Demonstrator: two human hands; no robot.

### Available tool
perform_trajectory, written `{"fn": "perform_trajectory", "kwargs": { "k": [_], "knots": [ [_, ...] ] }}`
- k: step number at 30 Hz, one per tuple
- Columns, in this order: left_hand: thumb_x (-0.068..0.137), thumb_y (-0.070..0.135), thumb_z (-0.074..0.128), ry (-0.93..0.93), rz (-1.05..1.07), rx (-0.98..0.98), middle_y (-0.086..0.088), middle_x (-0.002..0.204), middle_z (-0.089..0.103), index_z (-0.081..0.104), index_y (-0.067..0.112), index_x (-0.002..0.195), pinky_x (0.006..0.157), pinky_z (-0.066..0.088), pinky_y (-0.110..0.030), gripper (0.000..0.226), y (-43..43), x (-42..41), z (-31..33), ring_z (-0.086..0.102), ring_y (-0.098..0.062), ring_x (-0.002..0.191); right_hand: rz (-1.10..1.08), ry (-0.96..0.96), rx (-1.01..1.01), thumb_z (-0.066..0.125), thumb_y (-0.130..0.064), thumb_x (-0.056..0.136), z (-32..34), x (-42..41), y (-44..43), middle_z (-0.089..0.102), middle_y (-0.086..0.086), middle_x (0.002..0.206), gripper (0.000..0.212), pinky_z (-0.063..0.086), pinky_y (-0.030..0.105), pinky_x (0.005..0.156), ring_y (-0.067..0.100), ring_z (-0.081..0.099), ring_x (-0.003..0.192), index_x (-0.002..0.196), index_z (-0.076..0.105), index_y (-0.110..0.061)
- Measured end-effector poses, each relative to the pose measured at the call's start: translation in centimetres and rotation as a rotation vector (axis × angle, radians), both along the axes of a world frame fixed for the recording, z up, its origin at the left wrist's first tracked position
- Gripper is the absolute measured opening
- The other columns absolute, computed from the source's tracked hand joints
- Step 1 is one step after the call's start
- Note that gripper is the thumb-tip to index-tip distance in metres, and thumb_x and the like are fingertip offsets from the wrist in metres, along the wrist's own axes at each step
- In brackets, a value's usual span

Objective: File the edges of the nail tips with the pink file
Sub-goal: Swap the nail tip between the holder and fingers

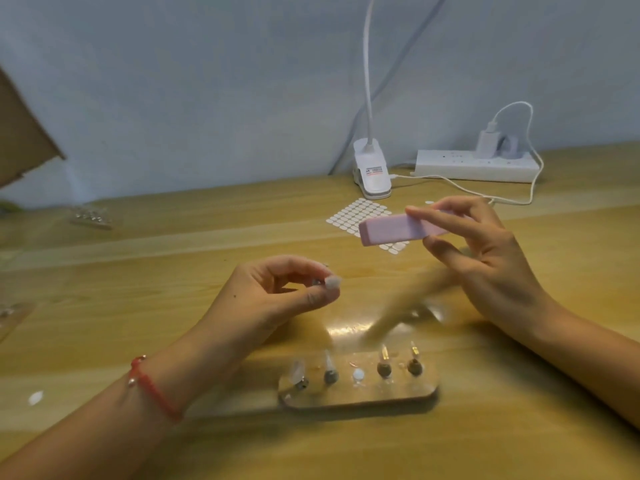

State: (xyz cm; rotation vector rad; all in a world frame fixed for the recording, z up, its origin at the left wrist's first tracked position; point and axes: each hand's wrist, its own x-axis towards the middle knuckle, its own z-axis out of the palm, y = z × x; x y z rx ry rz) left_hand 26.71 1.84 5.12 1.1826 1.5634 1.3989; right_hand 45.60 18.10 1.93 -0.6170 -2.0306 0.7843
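Note:
My right hand (485,258) grips the pink file (394,228), a thick block, between fingers and thumb above the wooden table; its free end points left. My left hand (277,292) pinches a small pale nail tip (333,282) on a holder between thumb and fingertips, lower and to the left of the file, a gap between them. Near the front stands a clear acrylic stand (360,396) carrying several nail tips on small holders (383,365).
A sheet of white oval stickers (356,216) lies behind the file. A white clip lamp (372,174), a power strip (478,166) with a charger and cable sit at the back. Cardboard (20,140) leans at the left; a loose white tip (35,397) lies front left.

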Motion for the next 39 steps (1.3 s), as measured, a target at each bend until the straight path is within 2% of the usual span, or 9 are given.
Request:
{"fn": "perform_trajectory", "kwargs": {
  "k": [3, 7, 10, 12, 15, 17, 21, 34, 39],
  "knots": [
    [0.055, 0.033, 0.078, 0.064, 0.014, 0.042, 0.0, 0.084, 0.075, 0.077, 0.019, 0.078, 0.071, 0.054, -0.017, 0.027, -0.7, 0.1, 0.1, 0.069, -0.011, 0.079, -0.001, -0.006, 0.011, 0.061, -0.006, 0.092, 0.0, 0.0, 0.0, 0.049, -0.006, 0.115, 0.042, 0.028, 0.004, 0.097, 0.001, 0.043, 0.113, 0.118, 0.06, -0.039],
    [0.057, 0.041, 0.075, 0.185, 0.07, 0.098, 0.009, 0.086, 0.074, 0.078, 0.032, 0.078, 0.08, 0.052, -0.028, 0.023, -2.0, 1.3, -0.5, 0.068, -0.008, 0.088, 0.011, -0.002, 0.014, 0.061, -0.004, 0.091, 0.0, 0.0, -0.1, 0.049, -0.003, 0.116, 0.044, 0.028, 0.004, 0.098, -0.006, 0.042, 0.112, 0.117, 0.06, -0.039],
    [0.064, 0.038, 0.079, 0.322, 0.034, 0.149, 0.01, 0.085, 0.071, 0.078, 0.03, 0.079, 0.078, 0.049, -0.02, 0.017, -2.7, 2.1, -0.8, 0.066, -0.008, 0.088, 0.011, -0.007, 0.017, 0.061, -0.004, 0.091, 0.0, 0.0, -0.1, 0.048, -0.003, 0.116, 0.044, 0.028, 0.003, 0.097, -0.01, 0.041, 0.109, 0.117, 0.06, -0.039],
    [0.07, 0.04, 0.081, 0.452, 0.037, 0.183, 0.012, 0.086, 0.071, 0.074, 0.029, 0.083, 0.075, 0.046, -0.011, 0.019, -3.1, 2.5, -0.9, 0.066, -0.004, 0.088, 0.009, -0.015, 0.017, 0.061, -0.004, 0.092, 0.0, 0.0, -0.2, 0.048, -0.003, 0.116, 0.044, 0.028, 0.004, 0.098, -0.003, 0.044, 0.111, 0.118, 0.059, -0.039],
    [0.069, 0.048, 0.072, 0.627, 0.085, 0.192, 0.017, 0.09, 0.068, 0.057, 0.035, 0.092, 0.068, 0.049, -0.016, 0.03, -3.6, 3.2, -1.2, 0.063, -0.003, 0.094, 0.004, -0.02, 0.021, 0.061, -0.003, 0.092, 0.0, 0.0, -0.1, 0.048, -0.001, 0.116, 0.044, 0.029, 0.006, 0.099, 0.007, 0.045, 0.113, 0.121, 0.059, -0.036],
    [0.069, 0.05, 0.068, 0.78, 0.086, 0.19, 0.022, 0.093, 0.064, 0.046, 0.041, 0.095, 0.075, 0.045, -0.017, 0.036, -3.7, 3.5, -1.7, 0.061, -0.004, 0.097, 0.008, -0.016, 0.019, 0.061, -0.002, 0.092, 0.0, 0.0, -0.1, 0.049, 0.0, 0.117, 0.045, 0.03, 0.009, 0.101, 0.008, 0.045, 0.114, 0.12, 0.059, -0.036],
    [0.071, 0.047, 0.063, 1.033, 0.041, 0.18, 0.025, 0.084, 0.06, 0.041, 0.037, 0.102, 0.089, 0.026, -0.004, 0.039, -3.3, 3.6, -2.1, 0.045, 0.01, 0.103, 0.02, -0.011, 0.016, 0.061, -0.003, 0.092, 0.0, 0.0, -0.2, 0.049, 0.0, 0.117, 0.045, 0.031, 0.013, 0.104, 0.009, 0.046, 0.115, 0.119, 0.059, -0.038],
    [0.071, 0.051, 0.058, 1.071, -0.01, 0.167, 0.031, 0.086, 0.056, 0.043, 0.037, 0.103, 0.09, 0.022, 0.002, 0.038, -3.0, 3.3, -2.5, 0.042, 0.014, 0.103, 0.019, -0.017, 0.012, 0.063, -0.002, 0.091, -0.1, 0.0, -0.1, 0.051, -0.002, 0.116, 0.044, 0.031, 0.014, 0.104, 0.01, 0.047, 0.117, 0.117, 0.061, -0.038],
    [0.068, 0.051, 0.059, 1.066, 0.004, 0.176, 0.031, 0.082, 0.057, 0.041, 0.038, 0.098, 0.09, 0.023, 0.001, 0.037, -2.8, 3.4, -2.6, 0.044, 0.014, 0.1, 0.021, -0.022, 0.013, 0.062, -0.003, 0.091, -0.1, 0.0, -0.1, 0.05, -0.003, 0.116, 0.045, 0.03, 0.013, 0.104, 0.002, 0.045, 0.115, 0.116, 0.061, -0.041]
  ]
}}
